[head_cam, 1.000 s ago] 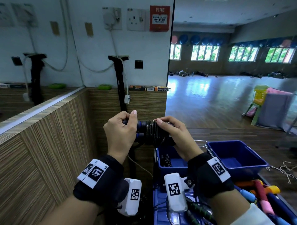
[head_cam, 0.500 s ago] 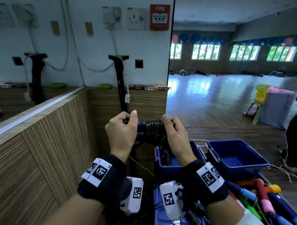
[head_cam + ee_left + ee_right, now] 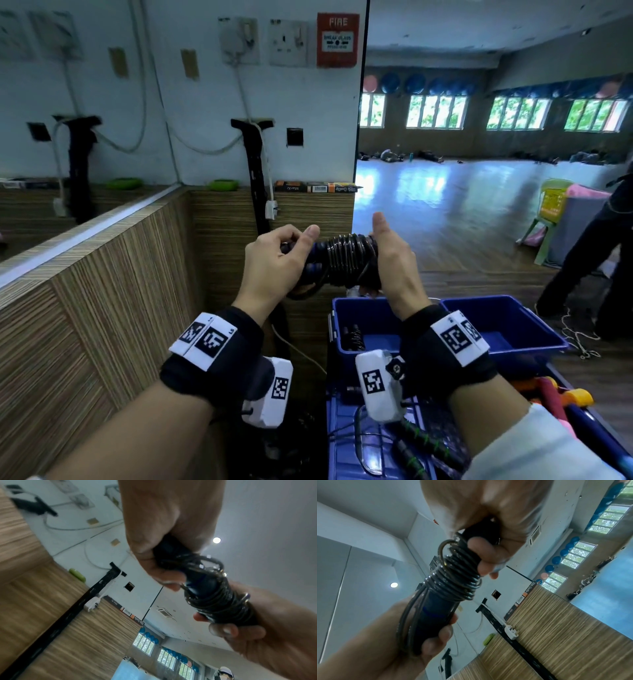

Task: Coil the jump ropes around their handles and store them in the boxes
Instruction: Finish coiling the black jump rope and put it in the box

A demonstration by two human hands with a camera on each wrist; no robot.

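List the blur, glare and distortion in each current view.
Head view: wide-angle bending at the edges, window light glaring off the polished floor, hands sharp. Left wrist view: wood panelling streaked with blur, the coiled jump rope soft. Right wrist view: the right hand smeared, the ceiling light blown out.

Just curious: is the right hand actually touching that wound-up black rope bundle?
Touching. The right wrist view shows the right hand with fingers curled round the rope bundle.

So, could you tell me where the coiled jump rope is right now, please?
In the head view it is centre frame: the coiled jump rope is gripped between left hand and right hand, above the blue box.
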